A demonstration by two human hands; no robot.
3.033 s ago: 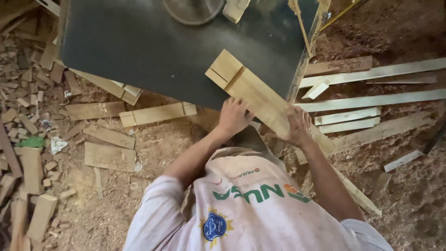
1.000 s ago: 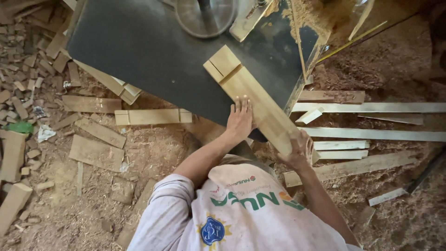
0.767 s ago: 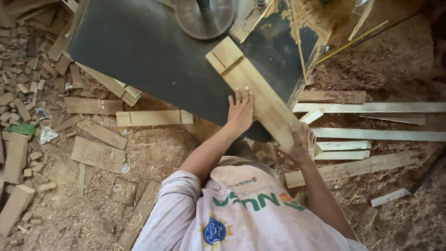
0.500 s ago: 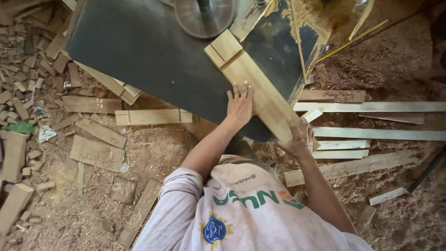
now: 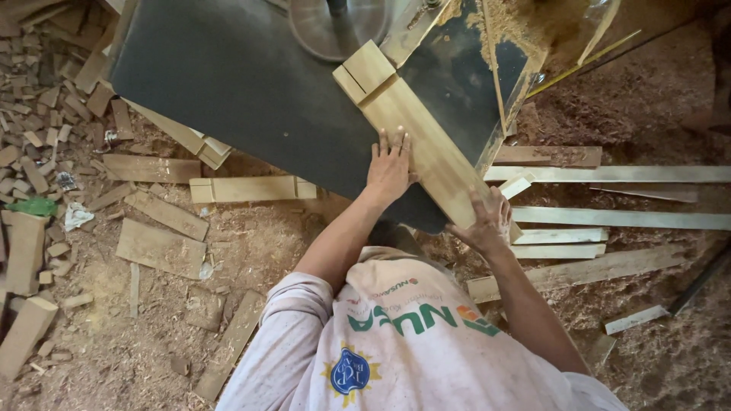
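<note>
Since three seconds ago the plank [image 5: 417,137] has slid up the tabletop [image 5: 251,84] toward 11 o'clock; its notched far end now lies just beside the round disc [image 5: 335,27] at the top edge, where before it sat well short of it; both hands have travelled with it. The left hand [image 5: 390,166] lies flat with fingers spread, palm on the plank's left edge and partly on the tabletop, so its grip is released; earlier its fingers were curled over the wood. The right hand [image 5: 487,221] is clenched around the plank's near end, which overhangs the tabletop's edge at 5 o'clock.

The plank lies diagonally, from 11 o'clock to 5 o'clock, across the dark tabletop; a thin strip [image 5: 491,65] stands along the sawdust-covered right part of the tabletop, at 2 o'clock of the plank. On the floor [image 5: 152,350], at 9 o'clock of the left hand, lies a notched board [image 5: 251,189]; offcuts [image 5: 46,137] are heaped further out at 9 o'clock; long slats [image 5: 609,173] lie at 3 o'clock of the right hand. The person's shirt [image 5: 403,342] hides the floor at 6 o'clock.
</note>
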